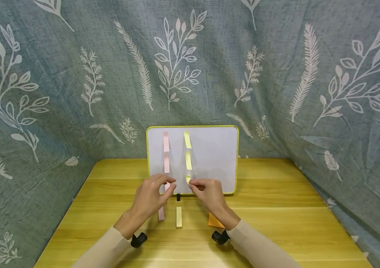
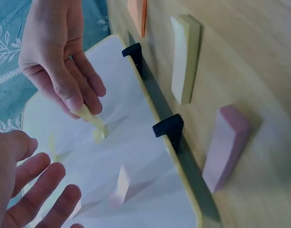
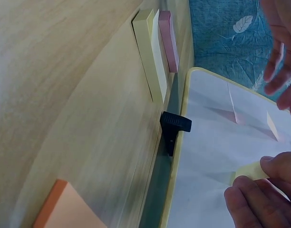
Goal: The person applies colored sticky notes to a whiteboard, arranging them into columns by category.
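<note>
A white board (image 1: 213, 160) with a yellow frame stands tilted on the table. My right hand (image 1: 208, 191) pinches a small yellow sticky strip (image 1: 188, 179) between thumb and fingers, low on the board. Seen from the right wrist, the strip (image 3: 250, 171) lies against the board surface at one end and bends away toward the fingertips. Two more yellow strips (image 1: 188, 160) stick in a column above it. To the left, my left hand (image 1: 148, 195) hovers with loosely curved fingers, holding nothing, and partly hides the lowest of the pink strips (image 1: 166, 162).
In front of the board lie a yellow sticky-note pad (image 1: 179, 217), a pink pad (image 1: 161, 213) and an orange pad (image 1: 215, 221) partly behind my right wrist. Black clips (image 2: 171, 129) support the board's lower edge. A patterned cloth (image 1: 216, 74) hangs behind the table.
</note>
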`<state>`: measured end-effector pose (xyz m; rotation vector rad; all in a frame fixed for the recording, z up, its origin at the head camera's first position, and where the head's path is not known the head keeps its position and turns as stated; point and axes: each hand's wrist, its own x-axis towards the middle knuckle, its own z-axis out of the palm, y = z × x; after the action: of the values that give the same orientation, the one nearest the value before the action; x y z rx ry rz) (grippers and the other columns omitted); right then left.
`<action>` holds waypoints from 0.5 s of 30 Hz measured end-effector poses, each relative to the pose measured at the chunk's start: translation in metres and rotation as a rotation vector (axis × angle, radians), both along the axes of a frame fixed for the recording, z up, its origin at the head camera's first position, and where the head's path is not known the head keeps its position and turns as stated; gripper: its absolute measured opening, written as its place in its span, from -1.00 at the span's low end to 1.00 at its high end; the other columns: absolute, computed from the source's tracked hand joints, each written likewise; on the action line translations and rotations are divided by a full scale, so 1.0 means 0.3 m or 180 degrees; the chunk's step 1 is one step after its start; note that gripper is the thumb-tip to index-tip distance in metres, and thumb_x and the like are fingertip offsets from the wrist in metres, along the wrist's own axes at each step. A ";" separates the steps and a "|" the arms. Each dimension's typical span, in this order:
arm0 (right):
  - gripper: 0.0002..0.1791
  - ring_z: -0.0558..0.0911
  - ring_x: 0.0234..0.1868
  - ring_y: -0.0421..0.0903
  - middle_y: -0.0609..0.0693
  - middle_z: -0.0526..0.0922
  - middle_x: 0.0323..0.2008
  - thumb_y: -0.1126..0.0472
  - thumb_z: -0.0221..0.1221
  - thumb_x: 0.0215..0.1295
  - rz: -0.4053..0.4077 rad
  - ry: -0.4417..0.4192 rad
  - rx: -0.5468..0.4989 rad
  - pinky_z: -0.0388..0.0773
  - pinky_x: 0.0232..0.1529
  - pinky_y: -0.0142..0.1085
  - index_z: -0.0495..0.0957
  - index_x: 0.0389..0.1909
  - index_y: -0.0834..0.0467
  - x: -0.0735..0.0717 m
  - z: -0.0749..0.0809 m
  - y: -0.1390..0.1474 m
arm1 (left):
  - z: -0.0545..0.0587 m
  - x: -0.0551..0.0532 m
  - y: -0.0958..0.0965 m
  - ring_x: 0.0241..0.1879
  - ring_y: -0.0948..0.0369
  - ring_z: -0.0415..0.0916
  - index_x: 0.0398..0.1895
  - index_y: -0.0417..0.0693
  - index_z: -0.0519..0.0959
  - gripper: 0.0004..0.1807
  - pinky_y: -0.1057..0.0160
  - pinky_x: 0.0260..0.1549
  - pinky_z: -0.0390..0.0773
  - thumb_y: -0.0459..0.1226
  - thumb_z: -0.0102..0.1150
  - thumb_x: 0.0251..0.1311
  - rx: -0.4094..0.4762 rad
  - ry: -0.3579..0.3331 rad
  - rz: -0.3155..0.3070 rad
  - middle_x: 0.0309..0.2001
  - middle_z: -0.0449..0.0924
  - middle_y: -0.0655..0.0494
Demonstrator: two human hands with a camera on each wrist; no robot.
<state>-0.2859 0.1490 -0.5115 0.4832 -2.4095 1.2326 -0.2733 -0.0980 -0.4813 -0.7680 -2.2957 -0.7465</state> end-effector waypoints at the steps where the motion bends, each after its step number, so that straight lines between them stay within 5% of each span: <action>1: -0.85 1.00 -0.12 0.03 0.13 0.99 -0.09 0.32 0.56 0.49 -0.0003 0.0007 0.0010 0.93 -0.10 -0.26 0.96 0.00 0.23 0.000 -0.001 0.001 | 0.006 -0.006 0.002 -0.11 0.04 0.89 0.02 -0.01 0.90 -0.83 0.03 -0.18 0.88 -0.23 0.64 0.46 -0.0007 0.0061 0.0011 -0.08 0.92 0.09; 15: -0.88 0.99 -0.18 -0.02 0.10 0.99 -0.15 0.26 0.53 0.54 0.0194 0.0259 0.0017 0.92 -0.19 -0.27 0.97 -0.04 0.20 -0.021 -0.038 0.017 | 0.058 -0.099 0.070 0.19 -0.07 0.77 0.25 0.08 0.82 -0.50 -0.21 0.17 0.74 -0.12 0.79 0.30 -0.0270 0.0486 0.0292 0.20 0.79 0.06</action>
<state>-0.2923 0.1542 -0.5229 0.6007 -2.3462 1.2080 -0.3028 -0.0771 -0.4637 -0.7262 -2.2193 -0.5335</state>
